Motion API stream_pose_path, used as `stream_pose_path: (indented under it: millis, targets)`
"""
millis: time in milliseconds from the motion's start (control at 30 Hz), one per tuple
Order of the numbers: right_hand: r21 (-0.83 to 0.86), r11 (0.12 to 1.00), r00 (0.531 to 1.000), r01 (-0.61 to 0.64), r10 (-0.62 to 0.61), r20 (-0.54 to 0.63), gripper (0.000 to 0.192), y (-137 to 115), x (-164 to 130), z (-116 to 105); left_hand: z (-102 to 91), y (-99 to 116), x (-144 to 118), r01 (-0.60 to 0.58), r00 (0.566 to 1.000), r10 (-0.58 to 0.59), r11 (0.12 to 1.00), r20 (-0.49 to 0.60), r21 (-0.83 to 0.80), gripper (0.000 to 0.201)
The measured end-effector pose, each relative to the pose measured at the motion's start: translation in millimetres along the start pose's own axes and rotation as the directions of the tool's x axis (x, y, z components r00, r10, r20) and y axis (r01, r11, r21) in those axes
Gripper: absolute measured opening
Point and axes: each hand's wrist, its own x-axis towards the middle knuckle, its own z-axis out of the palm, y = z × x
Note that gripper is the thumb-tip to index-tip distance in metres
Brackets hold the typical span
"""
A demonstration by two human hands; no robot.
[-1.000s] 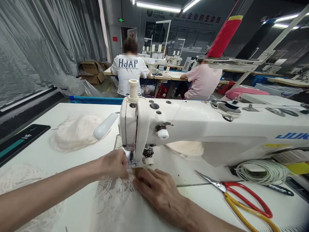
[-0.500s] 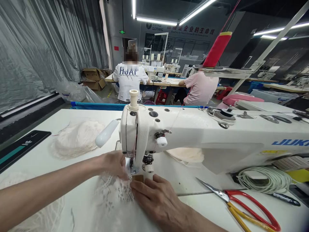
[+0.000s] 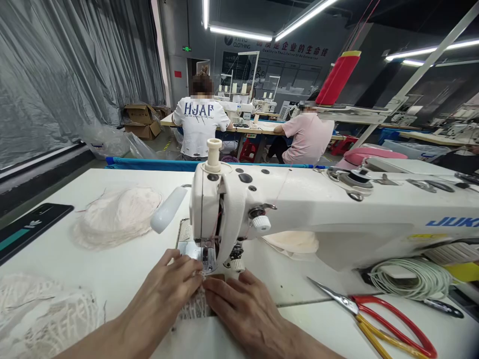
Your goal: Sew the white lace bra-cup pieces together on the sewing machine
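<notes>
Both grips, my left hand (image 3: 168, 286) and right hand (image 3: 239, 304), press flat on the lace fabric (image 3: 194, 306) between them, at 6 o'clock from the sewing machine's (image 3: 299, 209) presser foot (image 3: 207, 259).

Our left hand (image 3: 170, 291) and right hand (image 3: 243, 311) are bare: no gloves, no rings, no watch or band at either wrist. Both forearms show uncovered right down to the lower edge of the view, with no sleeve or cuff. Our fingernails are short and unpainted.
</notes>
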Motion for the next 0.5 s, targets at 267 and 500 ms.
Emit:
stream_pose_path:
  millis: [267,500]
  targets:
    - [0.01,0.999,0.999,-0.053,0.053,0.01,0.022,3.1,1.8,2.3,5.4,-14.7,7.4,-0.057,0.998,0.057,0.995,0.004,-0.083,0.027]
    - [-0.013,0.997,0.997,-0.082,0.082,0.012,0.024,2.5,1.8,2.4,6.1,-4.8,14.3,-0.065,0.998,0.062,0.987,-0.025,-0.147,0.022]
